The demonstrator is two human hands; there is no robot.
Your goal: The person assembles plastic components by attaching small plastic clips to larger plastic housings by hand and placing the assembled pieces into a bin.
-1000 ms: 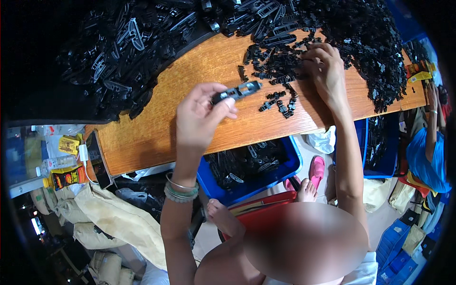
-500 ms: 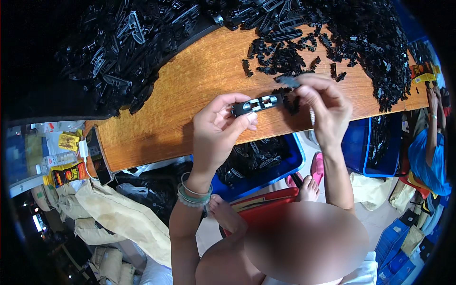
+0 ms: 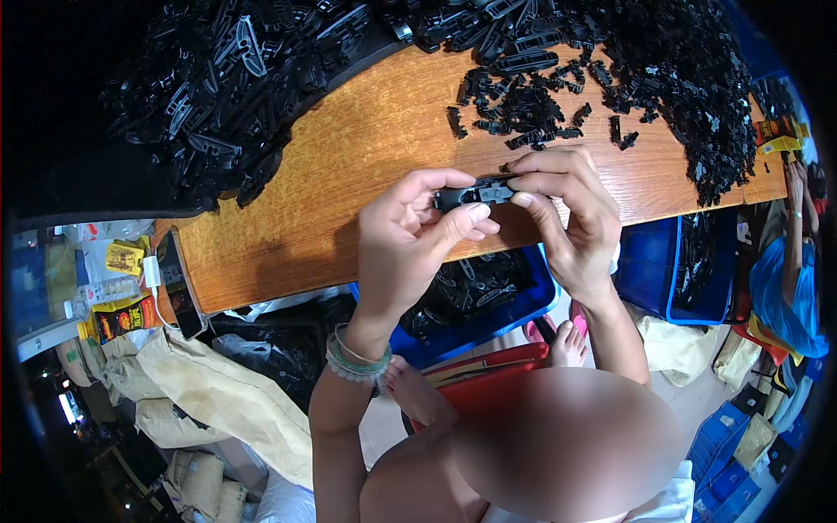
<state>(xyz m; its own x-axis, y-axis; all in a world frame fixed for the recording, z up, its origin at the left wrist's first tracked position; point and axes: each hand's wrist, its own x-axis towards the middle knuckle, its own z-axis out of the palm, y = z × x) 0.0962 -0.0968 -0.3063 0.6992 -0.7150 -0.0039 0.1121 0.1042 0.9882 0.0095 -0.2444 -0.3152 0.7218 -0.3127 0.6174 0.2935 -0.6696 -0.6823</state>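
Observation:
My left hand point(image 3: 401, 235) grips one end of a long black plastic housing point(image 3: 450, 200) between thumb and fingers, above the near part of the table. A small dark plastic clip point(image 3: 495, 193) lies against the top of the housing. My right hand point(image 3: 577, 222) pinches at the right end, its thumb and fingertips closed on the clip. Those fingertips partly cover the clip and the housing's far end, so how deep the clip sits cannot be seen.
Long black housings point(image 3: 235, 78) are heaped at the far left, small black clips point(image 3: 671, 96) at the far right. Loose clips point(image 3: 514, 105) lie scattered on the wooden table point(image 3: 349, 131). Blue bins point(image 3: 545, 301) with black parts stand below its near edge. Another person's arm point(image 3: 795, 196) shows at right.
My right hand has moved left and brought the clip from beside the housing onto its top. The housing, still in my left hand, has shifted slightly.

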